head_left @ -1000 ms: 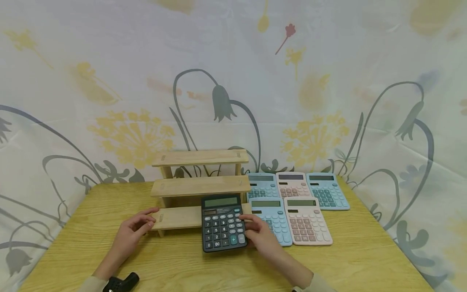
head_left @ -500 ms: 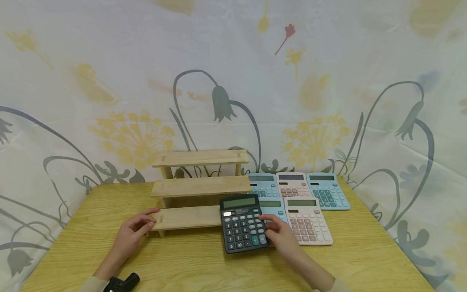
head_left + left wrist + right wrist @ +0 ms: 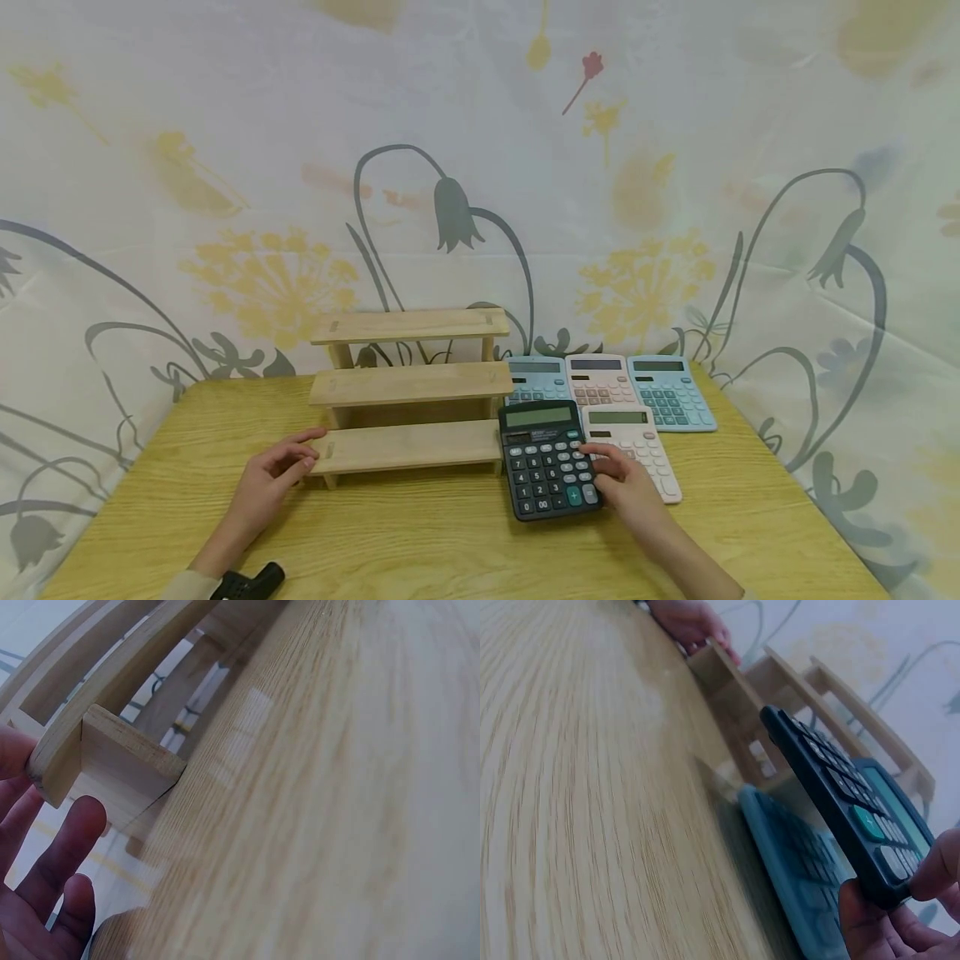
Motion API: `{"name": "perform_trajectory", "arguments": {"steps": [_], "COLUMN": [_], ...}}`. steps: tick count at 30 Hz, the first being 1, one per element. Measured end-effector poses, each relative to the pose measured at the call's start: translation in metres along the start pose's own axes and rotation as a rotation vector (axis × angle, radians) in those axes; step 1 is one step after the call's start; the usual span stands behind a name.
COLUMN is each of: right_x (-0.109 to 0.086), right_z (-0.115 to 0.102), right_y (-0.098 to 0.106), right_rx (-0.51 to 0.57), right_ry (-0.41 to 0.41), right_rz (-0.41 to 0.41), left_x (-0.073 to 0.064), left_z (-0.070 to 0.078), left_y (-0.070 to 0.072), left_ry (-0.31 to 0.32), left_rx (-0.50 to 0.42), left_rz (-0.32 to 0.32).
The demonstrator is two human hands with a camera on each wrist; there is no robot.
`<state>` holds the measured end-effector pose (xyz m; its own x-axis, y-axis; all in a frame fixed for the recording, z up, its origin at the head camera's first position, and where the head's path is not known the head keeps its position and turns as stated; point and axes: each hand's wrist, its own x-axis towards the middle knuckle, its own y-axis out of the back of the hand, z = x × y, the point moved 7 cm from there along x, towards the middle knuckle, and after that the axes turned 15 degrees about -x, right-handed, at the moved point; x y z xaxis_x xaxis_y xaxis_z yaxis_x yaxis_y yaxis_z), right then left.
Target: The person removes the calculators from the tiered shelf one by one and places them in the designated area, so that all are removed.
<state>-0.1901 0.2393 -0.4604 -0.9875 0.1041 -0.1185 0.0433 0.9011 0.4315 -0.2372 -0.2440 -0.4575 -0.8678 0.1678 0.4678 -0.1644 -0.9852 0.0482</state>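
Note:
My right hand [image 3: 626, 487] grips the right edge of a black calculator [image 3: 546, 467], thumb on the key side and fingers beneath. Its face is tilted up, over the right end of the wooden three-step shelf [image 3: 408, 446]. In the right wrist view a light blue calculator [image 3: 791, 855] lies on the table just below the black calculator; from the head it is mostly hidden. At the shelf's lowest step, my left hand [image 3: 277, 471] touches the left end with its fingers loosely bent. The left wrist view shows fingertips [image 3: 86, 814] spread beside that end.
A pink calculator [image 3: 663, 467] lies right of the black one on the wood-grain table [image 3: 390, 542]. Behind it sit another pink calculator [image 3: 600, 392] and two light blue calculators [image 3: 667, 400]. A patterned cloth [image 3: 480, 275] hangs behind the table.
My right hand has carried the black calculator rightward, from in front of the lowest step to over the front blue calculator. The left hand stays at the shelf's end.

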Motion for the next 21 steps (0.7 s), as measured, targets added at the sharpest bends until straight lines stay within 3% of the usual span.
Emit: {"name": "perform_trajectory", "arguments": {"steps": [7,21], "right_x": [-0.001,-0.011], "right_z": [0.02,0.066], "right_y": [0.033,0.11], "right_rx": [-0.02,-0.178], "right_ry": [-0.021,-0.105], "right_rz": [-0.011,0.001], "left_x": [-0.001,0.0], "left_z": [0.0,-0.001], "left_y": [0.001,0.001], "left_ry": [-0.02,-0.012], "left_rx": [0.001,0.007], "left_rz": [0.002,-0.001]}}
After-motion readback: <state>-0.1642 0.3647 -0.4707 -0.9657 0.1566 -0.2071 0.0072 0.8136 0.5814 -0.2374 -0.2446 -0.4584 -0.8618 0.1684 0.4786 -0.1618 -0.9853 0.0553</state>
